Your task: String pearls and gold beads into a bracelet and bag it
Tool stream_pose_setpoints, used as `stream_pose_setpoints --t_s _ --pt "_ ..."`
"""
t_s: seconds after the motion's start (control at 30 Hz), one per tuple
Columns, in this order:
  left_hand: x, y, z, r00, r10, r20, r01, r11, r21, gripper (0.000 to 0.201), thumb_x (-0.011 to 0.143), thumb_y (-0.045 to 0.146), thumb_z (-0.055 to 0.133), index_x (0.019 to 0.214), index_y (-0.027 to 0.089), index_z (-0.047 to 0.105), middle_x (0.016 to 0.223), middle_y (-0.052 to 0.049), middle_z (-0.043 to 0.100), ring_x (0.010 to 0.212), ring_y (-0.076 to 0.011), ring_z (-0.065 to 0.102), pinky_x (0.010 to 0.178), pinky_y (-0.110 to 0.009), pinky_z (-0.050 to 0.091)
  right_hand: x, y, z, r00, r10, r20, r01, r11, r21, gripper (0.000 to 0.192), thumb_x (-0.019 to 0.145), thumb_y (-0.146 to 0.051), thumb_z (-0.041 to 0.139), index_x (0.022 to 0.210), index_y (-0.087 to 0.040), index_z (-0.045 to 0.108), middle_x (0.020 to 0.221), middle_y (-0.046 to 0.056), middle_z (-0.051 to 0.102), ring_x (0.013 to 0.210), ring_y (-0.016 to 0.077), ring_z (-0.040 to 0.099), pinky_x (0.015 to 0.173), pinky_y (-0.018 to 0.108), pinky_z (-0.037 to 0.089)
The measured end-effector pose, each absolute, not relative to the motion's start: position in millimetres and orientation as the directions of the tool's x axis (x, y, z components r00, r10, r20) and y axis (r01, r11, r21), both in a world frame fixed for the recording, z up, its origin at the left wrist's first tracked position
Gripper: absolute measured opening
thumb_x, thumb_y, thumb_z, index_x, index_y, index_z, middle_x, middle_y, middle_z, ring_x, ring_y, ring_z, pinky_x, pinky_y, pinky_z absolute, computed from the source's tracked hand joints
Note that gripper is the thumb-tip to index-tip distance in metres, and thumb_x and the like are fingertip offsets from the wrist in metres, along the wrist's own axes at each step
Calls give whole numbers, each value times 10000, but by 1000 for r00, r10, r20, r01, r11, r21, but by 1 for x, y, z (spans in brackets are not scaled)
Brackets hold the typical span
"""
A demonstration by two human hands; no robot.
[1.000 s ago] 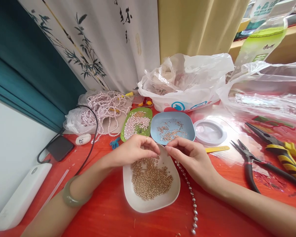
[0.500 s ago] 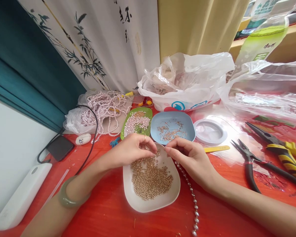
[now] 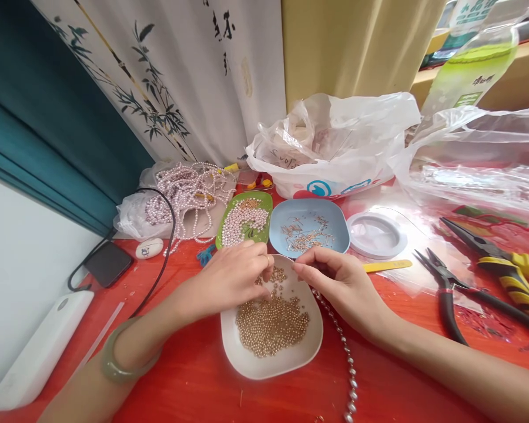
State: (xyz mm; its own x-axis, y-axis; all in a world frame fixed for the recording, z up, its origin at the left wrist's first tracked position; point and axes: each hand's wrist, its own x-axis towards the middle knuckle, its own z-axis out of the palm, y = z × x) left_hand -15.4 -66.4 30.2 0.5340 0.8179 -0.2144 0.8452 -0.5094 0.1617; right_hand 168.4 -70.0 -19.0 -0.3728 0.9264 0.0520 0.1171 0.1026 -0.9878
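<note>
My left hand (image 3: 235, 276) is over a white dish (image 3: 231, 352) of small gold beads (image 3: 271, 326). Its fingers curl down towards the beads, with a gap between thumb and forefinger; the fingertips are partly hidden. At the dish's far right rim, my right hand (image 3: 335, 279) pinches thumb and forefinger together. From beneath it a strand of silvery beads (image 3: 344, 346) runs down over the red table. The pinched end of the strand is too small to make out.
Behind the dish stand a green tray (image 3: 264, 220) of pink and gold beads and a blue tray (image 3: 341, 226) of metal pins. Pliers (image 3: 445, 294), yellow tweezers (image 3: 388, 266) and a white spool (image 3: 357, 235) lie right. Pink bead strands (image 3: 180, 188) heap at the back left.
My left hand has moved away from my right fingertips, down and over the gold beads, and its fingers now point downward. My right hand and the strand stay nearly in place.
</note>
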Motion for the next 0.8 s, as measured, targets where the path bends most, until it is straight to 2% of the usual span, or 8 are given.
stream_pose_setpoints --t_s 0.13,0.23,0.3,0.4,0.57,0.8 --pt "-14 -67 32 524 831 -186 852 -504 145 88 762 268 558 753 183 533 777 3 530 789 -170 467 632 -266 311 168 -70 -19 -383 923 49 112 99 -989 177 787 -259 500 638 -173 538 572 -31 501 533 98 433 485 214 343" --pt "-13 -67 33 573 773 -273 819 -544 181 160 728 331 601 730 185 534 759 7 541 772 -166 471 610 -256 310 168 -69 -19 -386 921 46 112 97 -989 174 785 -250 501 633 -173 533 563 -37 487 526 94 419 480 211 334" --pt "-13 -67 33 574 764 -296 818 -555 152 159 725 322 601 719 178 534 751 0 541 760 -167 471 597 -255 309 168 -69 -19 -385 922 49 116 101 -988 174 784 -250 501 632 -173 534 562 -37 484 527 93 416 480 211 331" --pt "-16 -66 33 555 799 -232 831 -547 105 68 763 243 547 752 176 544 770 -7 553 777 -166 473 617 -261 316 168 -69 -19 -385 922 40 125 96 -988 177 785 -261 499 638 -171 538 569 -31 498 538 98 427 488 214 339" --pt "-19 -65 32 584 781 -220 812 -570 127 123 807 171 469 770 192 585 757 0 582 788 -161 479 647 -267 324 168 -70 -19 -385 923 32 133 89 -987 168 777 -261 500 644 -169 543 574 -24 512 541 104 442 494 222 348" --pt "-14 -68 33 581 761 -289 813 -552 184 147 780 161 510 760 218 643 760 -4 616 798 -172 489 650 -271 330 167 -70 -19 -392 920 20 152 86 -985 191 785 -287 498 647 -167 553 575 -16 524 544 110 456 495 227 352"
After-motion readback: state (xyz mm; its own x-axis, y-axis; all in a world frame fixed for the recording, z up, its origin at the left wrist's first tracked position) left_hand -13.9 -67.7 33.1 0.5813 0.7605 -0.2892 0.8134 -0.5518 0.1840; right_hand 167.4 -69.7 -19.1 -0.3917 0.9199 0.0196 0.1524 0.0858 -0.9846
